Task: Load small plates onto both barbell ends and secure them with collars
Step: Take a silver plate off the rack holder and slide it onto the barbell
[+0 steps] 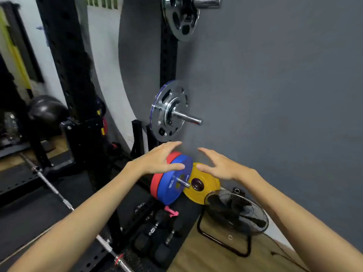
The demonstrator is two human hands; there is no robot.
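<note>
Both hands, left [160, 160] and right [221, 166], hover with fingers spread, holding nothing. Blue plate [174, 185] sits outermost on a low rack peg: likely rigid, dense; best gripped at opposite rims.

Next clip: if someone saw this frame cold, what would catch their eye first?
Most likely the bright stack low on the black rack: a blue rubber weight plate in front of a red rubber plate on a short steel peg, with a yellow rubber plate beside them by the grey wall. Both hands reach toward it, open, the left hand over the blue plate's upper edge, the right hand above the yellow one.
</note>
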